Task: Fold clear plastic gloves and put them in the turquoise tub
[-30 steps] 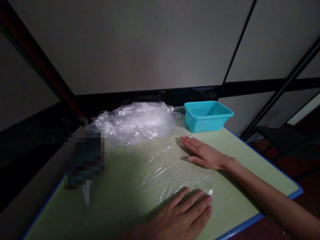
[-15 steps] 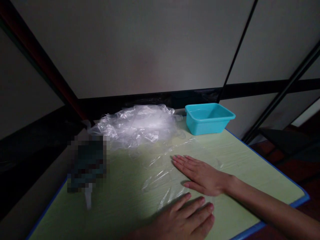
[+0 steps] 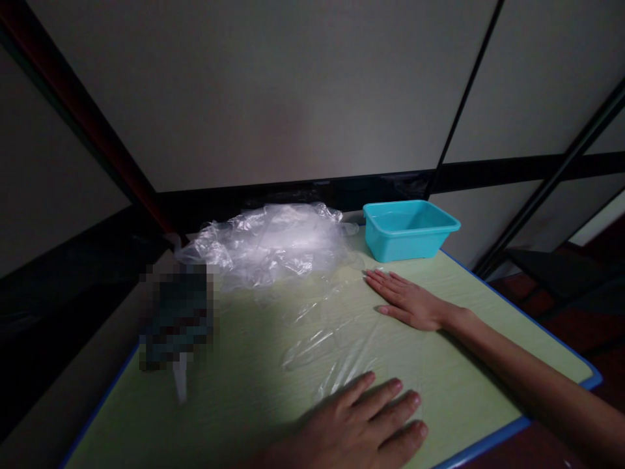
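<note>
A thin, see-through plastic glove (image 3: 336,342) lies spread on the table, with finger-like ends toward the left and creases that catch the light. Flat on its far edge rests my right hand (image 3: 407,299), fingers stretched out and palm down. My left hand (image 3: 361,423) lies at the near edge of the plastic, its fingers spread and pointing right. Neither hand grips anything. Beyond them is a crumpled heap of clear plastic gloves (image 3: 273,244). Parts of the flat glove's outline are too faint to make out.
A turquoise rectangular basin (image 3: 407,244) stands at the table's back right. At the left lies a dark, pixelated item (image 3: 180,319) with a pale strip below it. The pale green table (image 3: 234,391) has a blue edge and sits against light panels (image 3: 293,98).
My right hand has slid away from me across the plastic, toward the basin. My left hand has stayed nearly in place at the near edge.
</note>
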{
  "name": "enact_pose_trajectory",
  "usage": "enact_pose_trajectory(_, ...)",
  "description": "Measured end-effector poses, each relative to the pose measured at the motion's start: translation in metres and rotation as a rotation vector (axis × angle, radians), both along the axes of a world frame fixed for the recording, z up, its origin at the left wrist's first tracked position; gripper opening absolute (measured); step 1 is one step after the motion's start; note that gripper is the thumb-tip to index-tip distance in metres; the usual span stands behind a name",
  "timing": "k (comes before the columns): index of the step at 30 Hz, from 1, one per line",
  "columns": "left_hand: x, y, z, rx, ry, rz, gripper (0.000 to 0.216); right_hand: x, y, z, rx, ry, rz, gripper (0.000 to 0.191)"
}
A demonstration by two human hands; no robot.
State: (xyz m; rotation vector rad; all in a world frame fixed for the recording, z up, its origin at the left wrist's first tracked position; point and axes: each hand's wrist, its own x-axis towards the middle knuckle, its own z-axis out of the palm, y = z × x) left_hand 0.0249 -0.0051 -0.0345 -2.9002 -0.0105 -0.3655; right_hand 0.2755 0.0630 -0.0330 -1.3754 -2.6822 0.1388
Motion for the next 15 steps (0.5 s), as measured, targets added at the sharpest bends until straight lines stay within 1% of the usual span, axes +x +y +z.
enact_pose_trajectory(4, 0.000, 0.000, 0.002, -0.020, 0.017, 0.007, 0.034, 0.009, 0.006, -0.003, 0.016, 0.019, -0.051, 0.058)
enact_pose_trajectory(8, -0.001, 0.002, -0.003, 0.018, -0.009, -0.007, 0.035, 0.009, 0.008, 0.002, 0.079, 0.103, -0.090, 0.055)
enact_pose_trajectory(11, -0.001, 0.004, -0.007, 0.043, -0.029, -0.024, 0.035, -0.005, 0.003, 0.010, 0.097, 0.160, -0.066, 0.056)
enact_pose_trajectory(15, -0.001, 0.003, -0.005, 0.045, -0.024, -0.018, 0.036, -0.033, -0.008, 0.017, 0.036, 0.160, 0.043, 0.055)
